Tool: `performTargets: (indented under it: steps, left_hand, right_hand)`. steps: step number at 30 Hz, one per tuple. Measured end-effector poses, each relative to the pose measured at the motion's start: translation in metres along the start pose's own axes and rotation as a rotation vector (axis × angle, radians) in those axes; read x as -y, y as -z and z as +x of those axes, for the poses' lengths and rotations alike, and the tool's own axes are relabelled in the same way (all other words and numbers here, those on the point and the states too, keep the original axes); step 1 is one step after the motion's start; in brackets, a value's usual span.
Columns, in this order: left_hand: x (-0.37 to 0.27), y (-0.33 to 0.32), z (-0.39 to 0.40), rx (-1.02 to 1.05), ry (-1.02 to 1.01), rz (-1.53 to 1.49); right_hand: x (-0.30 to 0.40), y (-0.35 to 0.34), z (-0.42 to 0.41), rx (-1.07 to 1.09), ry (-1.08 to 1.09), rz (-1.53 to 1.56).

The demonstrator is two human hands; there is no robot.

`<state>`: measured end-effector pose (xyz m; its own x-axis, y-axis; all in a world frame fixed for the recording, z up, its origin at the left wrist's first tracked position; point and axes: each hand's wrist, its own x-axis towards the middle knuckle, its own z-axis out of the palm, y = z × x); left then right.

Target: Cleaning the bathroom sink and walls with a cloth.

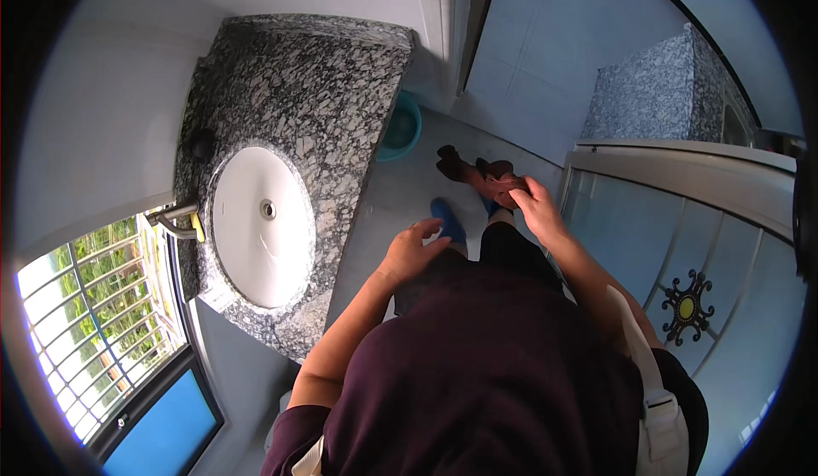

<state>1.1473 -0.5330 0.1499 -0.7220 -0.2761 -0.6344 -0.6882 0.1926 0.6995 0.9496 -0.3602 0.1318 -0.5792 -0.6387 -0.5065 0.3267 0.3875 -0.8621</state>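
Note:
Brown-red socks [489, 179] hang bunched from my right hand [537, 211], pinched between thumb and fingers. Their dark ends stick out to the left and away from me. My left hand [414, 249] is held in front of my body with fingers curved and apart, nothing in it. Below it shows a blue slipper [450, 220] on my foot; the other slipper is mostly behind the socks.
On my left is a speckled granite counter [319, 105] with a white oval basin [255, 252] and a metal faucet [176, 220]. A teal plastic basin [404, 127] stands on the floor beside the counter. A glazed door [626, 227] lies to my right, a barred window [108, 310] at far left.

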Motion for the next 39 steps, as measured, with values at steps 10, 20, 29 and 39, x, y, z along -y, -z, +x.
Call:
performTargets:
  steps: [10,20,29,39]
  left_hand:
    - [-0.002,0.040,-0.010,-0.260,-0.283,0.314]
    - [0.032,0.066,-0.022,-0.573,-0.098,0.891]
    - [0.037,0.051,-0.018,-0.581,0.052,0.879]
    - [0.027,0.053,-0.018,-0.505,0.217,0.895]
  right_hand:
    - [0.018,0.006,-0.010,-0.330,0.180,0.361]
    - [0.064,0.041,-0.006,-0.403,0.319,0.423]
    - [0.105,0.091,0.009,-0.375,0.436,0.447]
    - [0.140,0.127,0.034,-0.094,0.503,0.320]
